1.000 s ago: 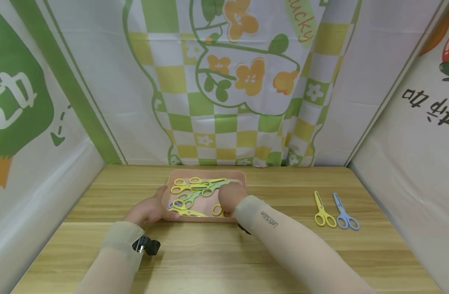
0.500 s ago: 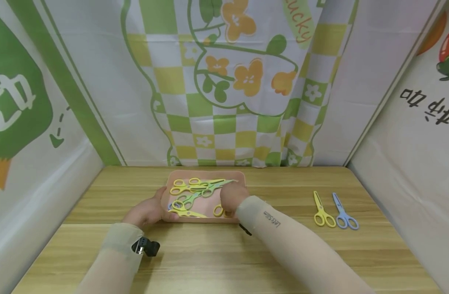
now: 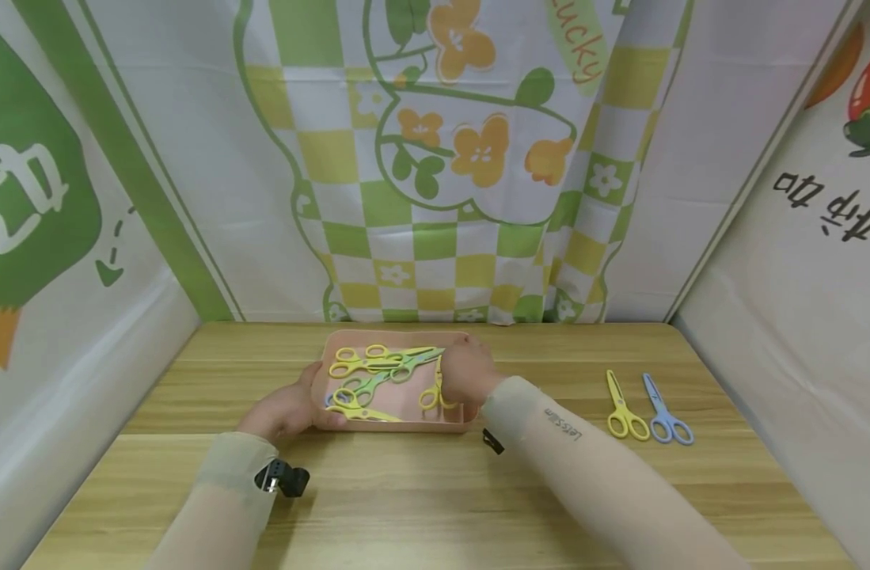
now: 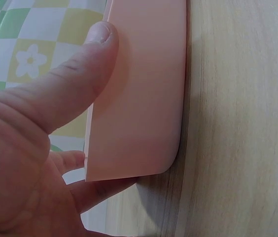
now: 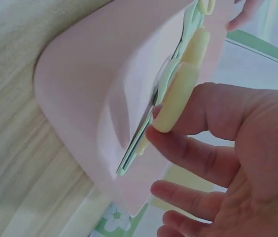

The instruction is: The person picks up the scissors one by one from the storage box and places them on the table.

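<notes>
A pink tray point(image 3: 406, 426) at the back of the table holds several yellow and green scissors. My left hand point(image 3: 292, 405) grips its left end; in the left wrist view the thumb lies on the tray wall point(image 4: 144, 98) with fingers round the corner. Over the tray's right end, my right hand point(image 3: 469, 370) pinches yellow scissors point(image 5: 178, 96) between thumb and forefinger, the other fingers spread loosely. The hand hides part of them in the head view. Green scissors point(image 3: 409, 369), yellow scissors point(image 3: 366, 413) and a mostly covered blue pair lie in the tray.
To the right, yellow scissors point(image 3: 622, 412) and blue scissors point(image 3: 664, 413) lie side by side on the wooden table point(image 3: 406, 507), points away from me. A checked curtain point(image 3: 435, 253) hangs behind the table, with printed walls on both sides.
My right hand has shifted slightly right and away from me, bringing the pinched yellow scissors up so more of their handles shows. The left hand stays on the tray.
</notes>
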A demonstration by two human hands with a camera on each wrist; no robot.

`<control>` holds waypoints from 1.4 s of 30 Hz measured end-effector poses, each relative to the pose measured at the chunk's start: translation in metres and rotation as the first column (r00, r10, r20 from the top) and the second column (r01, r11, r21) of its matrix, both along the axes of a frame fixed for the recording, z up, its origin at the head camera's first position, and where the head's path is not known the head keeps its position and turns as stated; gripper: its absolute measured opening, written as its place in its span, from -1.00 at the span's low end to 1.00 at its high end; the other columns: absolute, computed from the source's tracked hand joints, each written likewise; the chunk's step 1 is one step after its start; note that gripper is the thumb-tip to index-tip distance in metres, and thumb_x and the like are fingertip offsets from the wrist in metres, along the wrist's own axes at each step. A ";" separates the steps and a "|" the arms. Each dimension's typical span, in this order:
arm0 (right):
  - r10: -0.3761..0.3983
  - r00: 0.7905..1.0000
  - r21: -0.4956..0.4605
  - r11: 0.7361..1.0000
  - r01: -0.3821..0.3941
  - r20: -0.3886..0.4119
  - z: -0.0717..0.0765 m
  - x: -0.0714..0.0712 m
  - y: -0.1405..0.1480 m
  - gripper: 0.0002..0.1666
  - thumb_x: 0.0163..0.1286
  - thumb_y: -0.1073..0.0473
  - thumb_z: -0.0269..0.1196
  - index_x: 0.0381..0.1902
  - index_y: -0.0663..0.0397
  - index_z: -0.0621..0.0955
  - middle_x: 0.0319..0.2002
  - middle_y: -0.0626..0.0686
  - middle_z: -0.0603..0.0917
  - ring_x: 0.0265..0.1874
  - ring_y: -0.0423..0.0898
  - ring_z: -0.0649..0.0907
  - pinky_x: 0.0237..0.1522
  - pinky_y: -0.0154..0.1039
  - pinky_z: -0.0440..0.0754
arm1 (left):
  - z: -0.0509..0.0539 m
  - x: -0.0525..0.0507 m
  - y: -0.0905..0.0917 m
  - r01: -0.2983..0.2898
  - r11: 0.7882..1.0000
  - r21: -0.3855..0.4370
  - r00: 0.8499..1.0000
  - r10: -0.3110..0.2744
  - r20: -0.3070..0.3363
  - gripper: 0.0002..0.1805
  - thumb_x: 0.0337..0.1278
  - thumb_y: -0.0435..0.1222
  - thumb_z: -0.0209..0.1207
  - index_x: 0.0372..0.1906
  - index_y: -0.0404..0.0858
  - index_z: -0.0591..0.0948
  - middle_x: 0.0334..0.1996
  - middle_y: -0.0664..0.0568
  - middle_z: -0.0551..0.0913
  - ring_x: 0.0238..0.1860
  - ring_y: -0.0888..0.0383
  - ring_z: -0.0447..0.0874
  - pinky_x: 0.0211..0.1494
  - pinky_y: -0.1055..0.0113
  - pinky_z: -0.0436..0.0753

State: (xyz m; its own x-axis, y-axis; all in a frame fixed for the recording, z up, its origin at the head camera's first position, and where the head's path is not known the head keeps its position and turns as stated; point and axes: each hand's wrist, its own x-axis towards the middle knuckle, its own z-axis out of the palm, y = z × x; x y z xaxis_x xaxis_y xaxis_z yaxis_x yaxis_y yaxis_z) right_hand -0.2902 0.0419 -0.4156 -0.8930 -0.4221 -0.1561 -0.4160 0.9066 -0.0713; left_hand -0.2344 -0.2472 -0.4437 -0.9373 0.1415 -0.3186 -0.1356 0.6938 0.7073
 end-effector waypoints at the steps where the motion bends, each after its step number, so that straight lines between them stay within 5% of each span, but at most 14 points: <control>1: 0.006 1.000 -0.011 1.000 -0.006 -0.006 -0.001 0.000 0.002 -0.73 -0.05 0.29 0.35 -0.79 -0.03 0.51 0.11 0.14 0.65 0.35 0.22 0.30 0.33 0.17 0.20 | -0.001 0.000 0.000 0.002 1.000 -0.002 1.000 -0.002 0.000 0.43 -0.18 -0.06 0.58 0.56 -0.35 -0.23 0.32 -0.61 0.22 0.16 -0.31 0.35 0.31 -0.24 0.23; 6: 0.051 0.997 -0.049 0.997 -0.054 -0.062 -0.003 -0.001 0.014 -0.67 -0.03 0.25 0.36 -0.82 0.00 0.46 -0.03 0.08 0.71 0.34 0.10 0.35 0.34 0.12 0.21 | -0.002 -0.001 -0.001 0.003 1.000 -0.005 1.000 -0.003 -0.005 0.43 -0.19 -0.05 0.58 0.56 -0.35 -0.22 0.32 -0.61 0.22 0.18 -0.32 0.34 0.32 -0.23 0.22; 10: 0.063 0.994 -0.089 0.994 -0.071 -0.089 0.000 0.000 0.025 -0.64 0.04 0.24 0.34 -0.84 0.02 0.48 -0.34 -0.02 0.76 0.34 0.04 0.36 0.35 0.14 0.18 | -0.002 -0.001 0.000 0.007 1.000 0.011 1.000 -0.006 -0.010 0.42 -0.19 -0.07 0.58 0.55 -0.36 -0.23 0.32 -0.62 0.20 0.18 -0.32 0.34 0.33 -0.23 0.22; 17: 0.069 0.981 -0.198 0.975 -0.105 -0.181 0.000 0.003 0.049 -0.64 0.05 0.22 0.38 -0.85 -0.13 0.54 -0.29 -0.03 0.77 0.34 0.10 0.36 0.36 0.18 0.13 | 0.001 0.000 0.001 0.005 1.000 0.010 1.000 -0.005 -0.008 0.42 -0.19 -0.06 0.58 0.55 -0.37 -0.22 0.31 -0.63 0.22 0.18 -0.34 0.34 0.32 -0.25 0.21; 19: 0.061 0.978 -0.236 0.966 -0.108 -0.200 -0.001 0.004 0.057 -0.62 0.06 0.23 0.38 -0.85 -0.12 0.53 -0.54 -0.10 0.72 0.35 0.11 0.36 0.38 0.17 0.09 | 0.001 -0.001 0.001 0.003 1.000 0.019 1.000 -0.002 -0.006 0.42 -0.19 -0.07 0.59 0.55 -0.36 -0.21 0.31 -0.62 0.22 0.19 -0.34 0.33 0.32 -0.25 0.20; 23: 0.027 0.979 -0.286 0.954 -0.086 -0.204 -0.004 0.006 0.073 -0.64 0.09 0.26 0.36 -0.83 -0.09 0.55 -0.35 0.03 0.77 0.38 0.18 0.30 0.35 0.28 0.07 | 0.000 -0.001 0.001 0.002 1.000 0.012 1.000 -0.002 -0.008 0.43 -0.21 -0.05 0.59 0.55 -0.37 -0.22 0.31 -0.62 0.23 0.20 -0.35 0.33 0.32 -0.26 0.20; 27: -0.009 0.977 -0.288 0.956 -0.053 -0.211 -0.009 0.008 0.086 -0.69 0.07 0.25 0.36 -0.79 -0.09 0.58 0.14 0.23 0.63 0.38 0.27 0.27 0.25 0.41 0.14 | 0.001 0.000 0.000 0.008 1.000 -0.011 1.000 -0.008 -0.008 0.43 -0.19 -0.04 0.58 0.55 -0.38 -0.23 0.30 -0.63 0.23 0.20 -0.37 0.34 0.32 -0.26 0.21; 34: -0.041 0.980 -0.236 0.972 -0.005 -0.192 -0.015 0.013 0.102 -0.64 0.06 0.25 0.35 -0.83 -0.10 0.52 0.29 0.32 0.47 0.39 0.34 0.22 0.22 0.47 0.12 | 0.001 0.000 0.000 0.013 1.000 -0.013 1.000 -0.013 0.007 0.43 -0.15 -0.06 0.57 0.56 -0.37 -0.27 0.35 -0.64 0.14 0.24 -0.39 0.28 0.34 -0.26 0.16; 42: -0.023 0.985 -0.096 0.995 0.007 -0.170 -0.028 0.021 0.115 -0.68 0.00 0.26 0.32 -0.81 -0.07 0.46 0.25 0.32 0.50 0.37 0.41 0.20 0.22 0.41 0.17 | 0.002 0.000 0.001 0.025 1.000 0.006 1.000 -0.025 0.001 0.42 -0.14 -0.08 0.56 0.55 -0.39 -0.27 0.35 -0.63 0.13 0.23 -0.37 0.27 0.35 -0.24 0.15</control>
